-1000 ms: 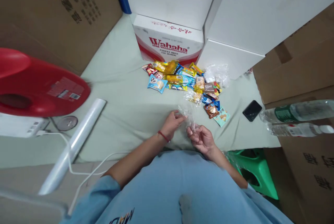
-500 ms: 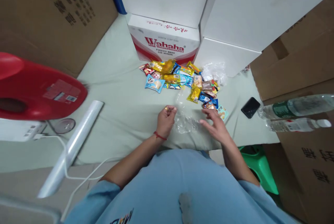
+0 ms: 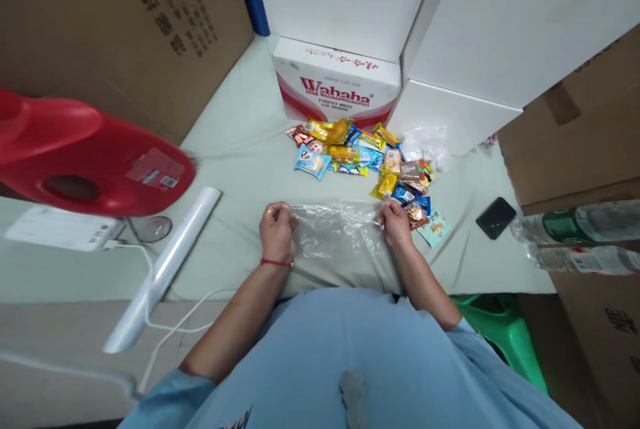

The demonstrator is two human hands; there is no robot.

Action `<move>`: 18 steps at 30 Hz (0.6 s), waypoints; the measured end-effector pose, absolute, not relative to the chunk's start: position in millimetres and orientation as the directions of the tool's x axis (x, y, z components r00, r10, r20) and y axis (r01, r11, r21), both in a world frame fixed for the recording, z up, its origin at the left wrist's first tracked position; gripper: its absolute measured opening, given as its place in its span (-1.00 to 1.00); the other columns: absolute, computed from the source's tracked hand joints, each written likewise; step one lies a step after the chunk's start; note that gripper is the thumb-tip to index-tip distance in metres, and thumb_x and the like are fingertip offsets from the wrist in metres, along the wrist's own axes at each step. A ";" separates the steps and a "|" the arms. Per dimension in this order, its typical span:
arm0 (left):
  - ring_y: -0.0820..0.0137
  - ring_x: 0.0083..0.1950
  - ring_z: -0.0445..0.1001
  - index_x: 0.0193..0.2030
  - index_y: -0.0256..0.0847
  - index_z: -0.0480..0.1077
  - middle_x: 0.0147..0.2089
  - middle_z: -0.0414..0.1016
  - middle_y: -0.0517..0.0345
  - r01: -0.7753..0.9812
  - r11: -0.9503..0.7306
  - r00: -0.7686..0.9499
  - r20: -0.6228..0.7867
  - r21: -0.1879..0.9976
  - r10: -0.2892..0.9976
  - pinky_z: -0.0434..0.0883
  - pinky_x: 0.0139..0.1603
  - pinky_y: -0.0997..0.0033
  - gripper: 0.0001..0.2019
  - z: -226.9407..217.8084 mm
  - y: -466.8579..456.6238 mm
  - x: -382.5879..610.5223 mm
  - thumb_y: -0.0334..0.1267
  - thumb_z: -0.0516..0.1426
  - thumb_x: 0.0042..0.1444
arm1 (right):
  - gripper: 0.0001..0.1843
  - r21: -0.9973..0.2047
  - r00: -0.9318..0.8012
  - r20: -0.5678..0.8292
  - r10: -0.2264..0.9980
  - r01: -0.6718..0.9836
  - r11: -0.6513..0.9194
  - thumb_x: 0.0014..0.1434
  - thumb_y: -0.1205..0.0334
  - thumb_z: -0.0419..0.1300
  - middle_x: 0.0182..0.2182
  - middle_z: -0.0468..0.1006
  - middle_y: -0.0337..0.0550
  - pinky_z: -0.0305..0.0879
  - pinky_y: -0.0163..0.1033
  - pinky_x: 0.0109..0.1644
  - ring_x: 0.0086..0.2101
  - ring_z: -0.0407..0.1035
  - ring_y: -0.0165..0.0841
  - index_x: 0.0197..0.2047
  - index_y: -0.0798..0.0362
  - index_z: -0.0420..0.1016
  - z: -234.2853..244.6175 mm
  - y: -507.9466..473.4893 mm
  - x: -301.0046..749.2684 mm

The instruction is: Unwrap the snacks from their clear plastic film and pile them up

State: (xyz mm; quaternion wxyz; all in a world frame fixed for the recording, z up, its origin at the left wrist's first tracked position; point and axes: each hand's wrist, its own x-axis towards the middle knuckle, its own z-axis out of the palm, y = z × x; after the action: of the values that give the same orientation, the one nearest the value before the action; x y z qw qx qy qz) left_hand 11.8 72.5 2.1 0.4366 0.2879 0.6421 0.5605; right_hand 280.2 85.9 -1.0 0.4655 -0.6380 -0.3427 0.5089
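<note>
A person seated at a cloth-covered bench [image 3: 235, 149] stretches a clear plastic bag [image 3: 334, 229] flat between both hands, just in front of their body. The left hand [image 3: 277, 232], a red string bracelet [image 3: 276, 262] at the wrist, has its grip pinched on the bag's left edge; the right hand [image 3: 395, 224] has its grip pinched on the right edge, and the film is pulled taut between them.

As far as the view shows, the bag holds nothing. The heap of wrapped snack packets [image 3: 360, 156] lies outside it, just beyond the right hand and in front of a Wahaha water carton [image 3: 335, 86]. A second, crumpled clear bag [image 3: 425, 144] sits at the heap's far right. So the work looks to be at its start: bag laid out, packets unsorted.

A roll of clear film [image 3: 165, 269] and a red jug [image 3: 85, 162] lie to the left; a dark phone [image 3: 496, 218] and two water bottles [image 3: 580, 226] lie to the right.
</note>
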 end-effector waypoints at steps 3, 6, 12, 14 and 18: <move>0.48 -0.49 0.38 -0.22 -0.10 0.23 -0.47 0.31 0.39 -0.180 0.240 -0.507 -0.299 0.954 0.809 0.30 -0.44 0.53 -0.70 3.0 76.6 8.5 0.03 0.18 0.08 | -0.62 -0.933 0.215 -0.352 0.911 0.000 -0.361 0.08 -0.13 0.28 -0.65 0.25 -0.44 0.00 -0.37 -0.62 -0.67 0.11 -0.47 -0.32 -0.03 0.31 -5.9 76.7 285.4; 0.46 -0.59 0.32 -0.27 -0.10 0.26 -0.58 0.27 0.42 -0.031 0.295 -0.524 -0.267 0.955 0.809 0.21 -0.51 0.51 -0.76 0.4 76.7 4.5 -0.01 0.15 0.18 | -0.70 -0.919 0.141 -0.251 0.958 0.275 -0.281 0.16 -0.05 0.27 -0.58 0.38 -0.33 0.24 -0.32 -0.49 -0.58 0.25 -0.40 -0.25 0.02 0.45 -2.9 64.5 295.8; 0.44 -0.64 0.29 -0.27 -0.07 0.31 -0.65 0.25 0.43 0.145 0.301 -0.417 -0.217 0.943 0.882 0.23 -0.52 0.48 -0.80 -1.9 71.2 6.5 -0.03 0.13 0.27 | -0.34 -0.526 -0.409 0.144 0.901 0.739 0.420 0.07 0.36 0.41 0.33 0.38 0.14 0.22 0.25 0.37 0.32 0.21 0.04 0.26 -0.04 0.52 25.7 62.5 301.6; 0.45 -0.66 0.26 -0.27 -0.06 0.29 -0.64 0.24 0.44 0.062 0.323 -0.352 -0.282 0.944 0.893 0.20 -0.57 0.50 -0.81 1.2 71.0 12.9 -0.03 0.13 0.25 | -0.57 -0.572 -0.535 0.121 0.836 0.651 0.499 0.16 0.36 0.37 0.26 0.49 0.09 0.21 0.26 0.38 0.30 0.25 0.01 0.10 -0.05 0.62 29.4 74.7 295.2; 0.48 -0.68 0.19 -0.34 -0.09 0.27 -0.61 0.23 0.40 -0.021 0.403 -0.222 -0.397 0.915 0.891 0.13 -0.65 0.51 -0.76 5.3 73.1 17.3 0.00 0.14 0.16 | -0.79 -0.927 -0.421 -0.044 0.906 0.356 0.121 0.30 0.05 0.27 -0.22 0.65 -0.04 0.53 -0.02 -0.01 -0.17 0.56 -0.22 -0.18 0.02 0.59 24.4 104.2 291.6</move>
State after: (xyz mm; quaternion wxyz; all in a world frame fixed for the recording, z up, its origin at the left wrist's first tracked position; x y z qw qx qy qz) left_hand 17.3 73.1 5.3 0.5268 0.3340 0.6511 0.4325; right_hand 291.6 104.2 24.4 0.2857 -0.4560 -0.6919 0.4815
